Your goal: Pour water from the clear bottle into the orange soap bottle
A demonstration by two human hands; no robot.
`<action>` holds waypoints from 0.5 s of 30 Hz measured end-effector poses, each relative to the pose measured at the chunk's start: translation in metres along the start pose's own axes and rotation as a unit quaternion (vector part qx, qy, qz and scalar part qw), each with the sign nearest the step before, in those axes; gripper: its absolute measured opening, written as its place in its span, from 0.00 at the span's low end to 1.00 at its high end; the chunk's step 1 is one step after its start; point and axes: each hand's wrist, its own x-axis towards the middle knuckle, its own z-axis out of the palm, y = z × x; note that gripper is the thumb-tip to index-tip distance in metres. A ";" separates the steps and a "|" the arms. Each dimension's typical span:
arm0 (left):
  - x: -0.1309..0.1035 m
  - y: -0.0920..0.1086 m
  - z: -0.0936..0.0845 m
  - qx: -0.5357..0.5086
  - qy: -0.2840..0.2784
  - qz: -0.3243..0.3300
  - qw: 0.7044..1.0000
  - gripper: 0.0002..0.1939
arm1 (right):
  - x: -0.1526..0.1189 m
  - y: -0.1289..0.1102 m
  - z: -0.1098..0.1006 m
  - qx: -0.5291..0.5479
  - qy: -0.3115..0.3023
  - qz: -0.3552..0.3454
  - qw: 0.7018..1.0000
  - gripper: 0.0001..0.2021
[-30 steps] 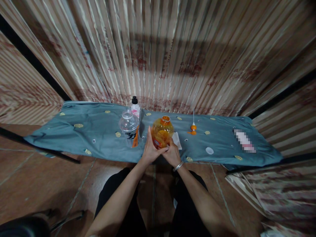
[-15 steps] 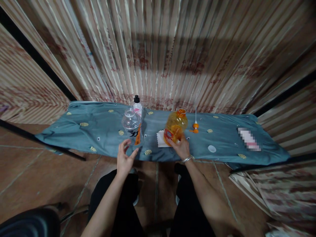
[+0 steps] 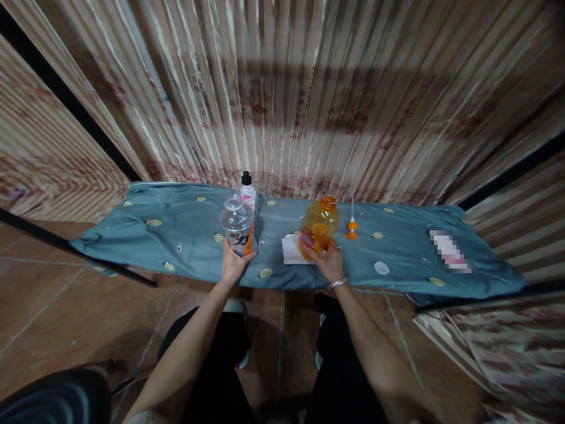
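My left hand is wrapped around the lower part of the clear bottle at eleven o'clock; my right hand holds the amber bottle at one o'clock. From the amber bottle, a white cloth lies at eight, an orange pump at three.

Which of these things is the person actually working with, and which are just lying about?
In hand:
clear bottle, gripped by the left hand
orange bottle, gripped by the right hand

Not held, seemingly just there:
white bottle with black cap
orange pump top
white cloth
pale disc
pixelated item
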 end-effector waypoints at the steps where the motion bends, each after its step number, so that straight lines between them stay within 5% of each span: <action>1: 0.000 0.001 0.000 0.010 0.003 -0.007 1.000 0.43 | 0.000 0.000 0.001 0.000 -0.003 0.000 1.000 0.31; 5: 0.001 0.004 0.000 0.041 0.000 -0.033 0.999 0.22 | 0.002 0.008 0.004 0.013 0.005 -0.001 1.000 0.30; 15: 0.003 0.008 -0.002 0.043 -0.030 -0.053 0.997 0.23 | 0.002 0.023 0.004 0.033 -0.013 -0.032 0.999 0.29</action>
